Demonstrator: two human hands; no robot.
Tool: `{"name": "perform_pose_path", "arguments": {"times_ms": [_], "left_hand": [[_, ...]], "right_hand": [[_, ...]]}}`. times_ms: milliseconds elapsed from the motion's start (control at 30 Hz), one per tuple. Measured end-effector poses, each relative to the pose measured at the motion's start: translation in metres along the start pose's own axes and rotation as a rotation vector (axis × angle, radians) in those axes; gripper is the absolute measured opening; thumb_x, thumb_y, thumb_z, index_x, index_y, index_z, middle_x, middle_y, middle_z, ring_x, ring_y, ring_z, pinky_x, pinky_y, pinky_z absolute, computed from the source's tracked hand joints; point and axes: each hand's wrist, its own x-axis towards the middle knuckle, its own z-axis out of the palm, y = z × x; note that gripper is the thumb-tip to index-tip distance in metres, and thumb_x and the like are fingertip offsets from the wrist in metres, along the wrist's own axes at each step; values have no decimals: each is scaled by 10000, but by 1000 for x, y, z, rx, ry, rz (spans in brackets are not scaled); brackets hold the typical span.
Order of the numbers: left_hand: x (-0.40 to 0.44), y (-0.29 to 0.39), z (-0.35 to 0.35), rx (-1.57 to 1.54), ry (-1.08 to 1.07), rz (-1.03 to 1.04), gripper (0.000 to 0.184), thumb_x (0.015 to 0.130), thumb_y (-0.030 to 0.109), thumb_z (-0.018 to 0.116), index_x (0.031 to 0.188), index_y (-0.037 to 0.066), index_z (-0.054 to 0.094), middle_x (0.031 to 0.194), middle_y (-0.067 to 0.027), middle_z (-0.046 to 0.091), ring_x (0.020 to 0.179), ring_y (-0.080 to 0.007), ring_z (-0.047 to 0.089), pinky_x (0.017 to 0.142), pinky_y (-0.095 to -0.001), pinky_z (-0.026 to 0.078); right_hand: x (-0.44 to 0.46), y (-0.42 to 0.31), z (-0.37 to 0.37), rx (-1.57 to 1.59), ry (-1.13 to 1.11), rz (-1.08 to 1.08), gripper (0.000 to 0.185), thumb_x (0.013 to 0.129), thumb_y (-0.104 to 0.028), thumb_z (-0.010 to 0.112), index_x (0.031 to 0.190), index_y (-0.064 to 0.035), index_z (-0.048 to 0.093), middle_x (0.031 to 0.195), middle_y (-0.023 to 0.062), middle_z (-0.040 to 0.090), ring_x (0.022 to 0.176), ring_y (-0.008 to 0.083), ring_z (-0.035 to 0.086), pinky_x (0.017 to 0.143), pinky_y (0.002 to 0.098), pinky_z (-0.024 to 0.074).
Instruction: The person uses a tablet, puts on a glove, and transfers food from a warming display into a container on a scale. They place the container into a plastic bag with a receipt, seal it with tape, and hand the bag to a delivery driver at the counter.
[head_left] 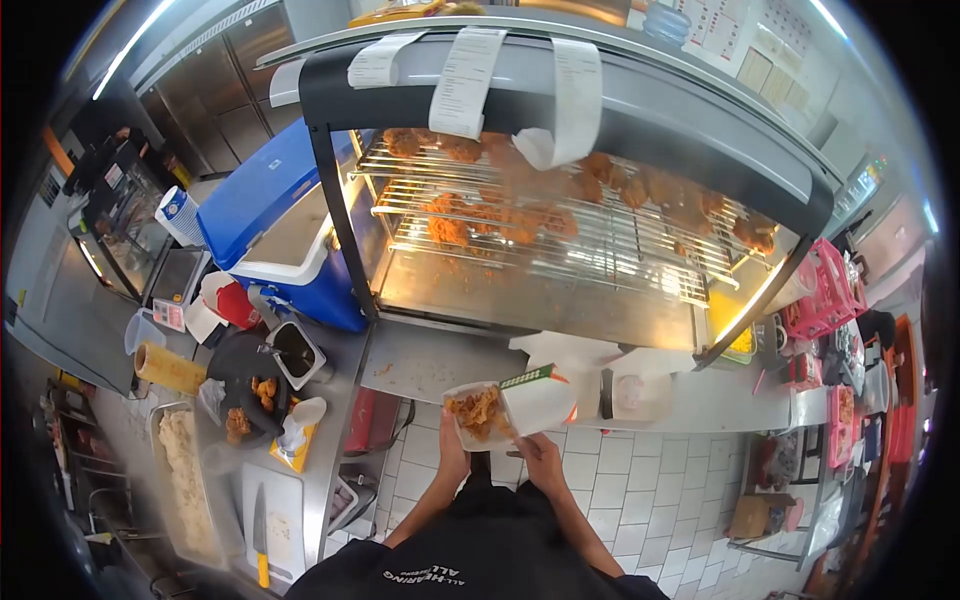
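Note:
An open white food box (pixel 545 403) with fried chicken (pixel 480 412) in its left half is held in front of my body. My left hand (pixel 453 440) grips the box's left side. At the lower edge, near the chicken, my right hand (pixel 540 455) has its fingers closed on the box. The box's lid shows a green and orange printed edge. Just beyond it, on the steel counter (pixel 400 362), lies another open white box (pixel 640 395). A lit display cabinet (pixel 520 290) with fried chicken on wire racks stands above the counter.
On the left are a blue cooler (pixel 300 285), a steel tub (pixel 300 355), a tray of pale food (pixel 185 480), a white board (pixel 275 500) and a knife (pixel 261 530). Pink baskets (pixel 825 290) stand right. A person (pixel 128 140) is partly visible far left.

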Motion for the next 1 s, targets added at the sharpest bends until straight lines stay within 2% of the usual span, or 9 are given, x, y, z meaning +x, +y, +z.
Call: {"name": "perform_pose_path", "arguments": {"times_ms": [200,267,333,367,500,600,767,933,1000], "left_hand": [[35,24,-30,74,-67,-12,560,1031,444,401,1412,35,375,1352,-118,475,1274,-211,464,1066,-348,387],[37,31,-37,89,-90,-38,565,1031,443,400,1419,34,368,1351,-118,477,1275,-210,462,1070,-346,381],[35,38,-39,101,-111,-63,570,1032,443,399,1426,33,362,1350,-117,478,1276,-208,461,1074,-344,376],[32,43,-38,133,-191,-73,573,1037,440,376,1438,31,348,1362,-119,474,1285,-213,452,1085,-346,362],[27,41,-43,107,-303,-145,570,1055,431,293,1444,20,352,1399,-124,461,1309,-228,430,1108,-352,324],[28,38,-49,495,-170,-86,578,1059,440,257,1428,15,386,1411,-127,458,1307,-235,433,1105,-348,317],[5,78,-36,584,-107,-28,491,1036,354,445,1386,11,436,1294,-102,531,1223,-186,473,1053,-320,351],[8,78,-70,577,-13,-40,531,1039,393,417,1377,-16,462,1324,-134,540,1234,-207,490,1058,-318,355],[16,79,-79,571,2,-91,552,1043,412,396,1370,-25,475,1332,-152,544,1239,-214,494,1063,-318,354]], "right_hand": [[25,-19,-33,-77,-103,-107,285,1000,27,394,1247,52,534,1153,126,631,1080,224,618,916,408,557],[35,-16,-50,207,-106,-85,315,1047,-96,357,1292,29,510,1210,141,613,1121,252,608,945,398,530],[49,-55,-51,98,15,177,468,1067,-353,321,1350,-18,485,1258,142,593,1151,252,597,936,366,520],[54,-78,-45,125,-66,189,703,1004,-600,282,1412,-49,433,1283,126,583,1163,229,588,937,340,501],[87,-79,-24,509,-561,416,864,927,-722,296,1500,-76,309,1428,132,465,1294,222,473,1067,367,392],[92,-74,11,338,-634,407,841,939,-698,312,1524,-96,260,1478,131,403,1340,223,422,1091,374,367],[101,-42,32,602,-714,554,633,1011,-471,434,1495,-79,320,1449,103,448,1288,201,483,1055,339,424],[113,-40,51,642,-692,667,591,1013,-417,472,1467,-53,371,1440,88,453,1272,188,490,1052,317,420],[125,-18,52,304,-690,664,624,984,-423,539,1459,-47,390,1440,77,453,1265,179,482,1050,314,408]]}}
